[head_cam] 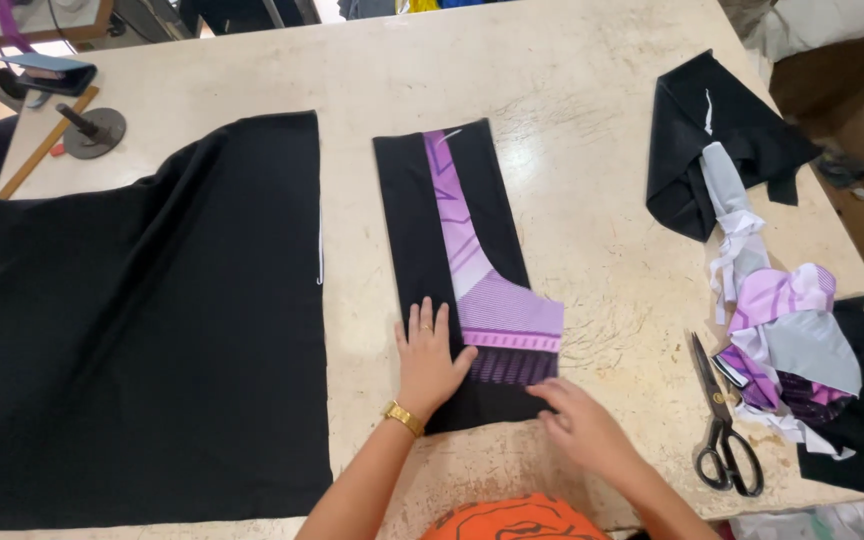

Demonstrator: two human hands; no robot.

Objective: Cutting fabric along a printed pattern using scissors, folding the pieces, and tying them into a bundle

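Currently on the cutting table: hands and cloth

Left hand (428, 362): fingers spread, palm pressed flat on the black-and-purple fabric panel (472, 270), which lies mid-table, its lower end near the front edge. Right hand (584, 425): open, fingertips touching the panel's lower right corner, pinching nothing. Large black cloth (152, 330): covers the left side. Scissors (722, 425): near the front right edge. Scrap pile (772, 310): along the right edge. Table (592, 110): pale, worn.
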